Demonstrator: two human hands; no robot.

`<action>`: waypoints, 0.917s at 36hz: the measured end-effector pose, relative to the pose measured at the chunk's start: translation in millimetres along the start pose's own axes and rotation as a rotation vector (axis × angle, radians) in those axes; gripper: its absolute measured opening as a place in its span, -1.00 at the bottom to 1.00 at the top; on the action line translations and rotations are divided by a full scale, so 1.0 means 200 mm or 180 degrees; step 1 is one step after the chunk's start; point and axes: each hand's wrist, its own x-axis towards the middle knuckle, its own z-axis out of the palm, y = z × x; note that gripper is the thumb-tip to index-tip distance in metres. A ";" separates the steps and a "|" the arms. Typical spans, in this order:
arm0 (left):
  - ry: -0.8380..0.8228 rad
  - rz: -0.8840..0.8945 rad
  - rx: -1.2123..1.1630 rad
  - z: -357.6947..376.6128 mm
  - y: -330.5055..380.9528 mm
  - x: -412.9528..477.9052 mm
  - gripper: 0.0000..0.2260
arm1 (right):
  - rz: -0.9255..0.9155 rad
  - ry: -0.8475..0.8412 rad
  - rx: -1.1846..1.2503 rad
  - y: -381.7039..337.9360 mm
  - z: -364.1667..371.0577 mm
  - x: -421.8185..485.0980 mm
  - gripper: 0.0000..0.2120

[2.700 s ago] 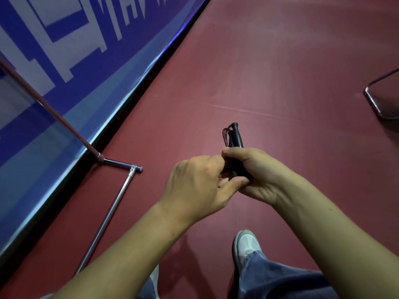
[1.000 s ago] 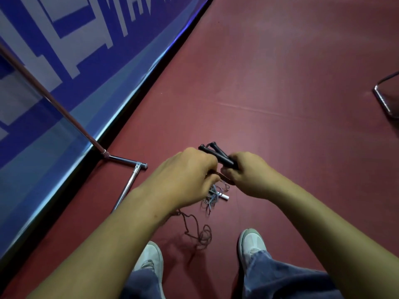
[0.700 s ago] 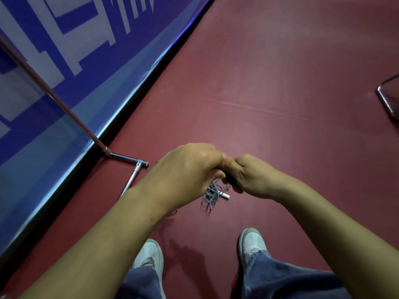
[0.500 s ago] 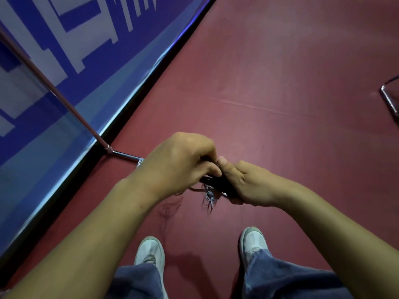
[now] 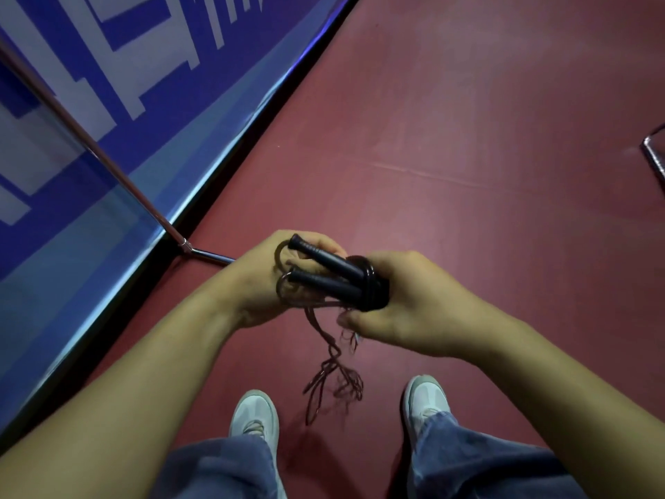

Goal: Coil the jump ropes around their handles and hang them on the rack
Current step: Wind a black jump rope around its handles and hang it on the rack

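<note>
Basically, right hand (image 5: pixel 414 300) fingers clamp the coiled handles (image 5: pixel 334 273) above the floor (image 5: pixel 467 138); left hand (image 5: pixel 252 282) fingers curl round rope (image 5: pixel 329 358) loops at the tips. Loose tangled tail dangles below: slack could let coils unravel.

This is looking like a sports hall: a matte dark-red rubbery sports floor (image 5: pixel 467 120) is spreading from 12 to 3 o'clock, a glossy blue-and-white printed barrier panel (image 5: pixel 108 84) is bordering it at 10 o'clock, and a chrome tubular metal rack (image 5: pixel 90 145) is standing against that panel.
</note>
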 end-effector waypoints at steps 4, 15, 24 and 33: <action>-0.0047 0.0060 -0.0102 0.06 0.00 0.00 -0.81 | 0.0242 0.0522 0.0104 0.05 -0.01 0.03 -0.68; -0.0040 -0.0661 0.0601 0.21 0.00 -0.05 -0.75 | 0.0298 0.1142 0.0160 0.21 -0.01 0.07 -0.59; 0.0335 0.0301 0.3183 0.18 0.06 -0.07 -0.76 | 0.0931 0.0443 -0.0768 0.34 -0.08 0.11 -0.49; 0.0791 0.1303 0.2794 0.09 0.10 -0.05 -0.95 | 0.0330 0.0001 -0.0749 0.23 0.01 0.06 -0.28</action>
